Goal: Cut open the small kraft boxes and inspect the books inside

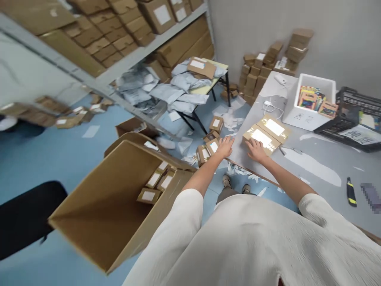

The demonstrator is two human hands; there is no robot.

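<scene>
Two taped cardboard boxes with white labels lie side by side on the grey table: a nearer box [258,137] and a farther box [275,126]. My right hand [256,150] rests on the near edge of the nearer box, fingers spread across its top rather than wrapped round it. At the left edge of the table is my left hand [225,147], fingers stretched out and nothing in them. Below and beside that hand, labelled small boxes [203,154] sit on the floor. A pair of scissors [291,150] lies to the right of the taped boxes.
A large open carton [119,198] on my left contains several labelled boxes. On the grey table [324,159] are a white foam bin [306,119], a black crate [351,119] and a yellow-black cutter [351,192]. Grey parcels [184,83] cover a small table. Paper scraps litter the floor.
</scene>
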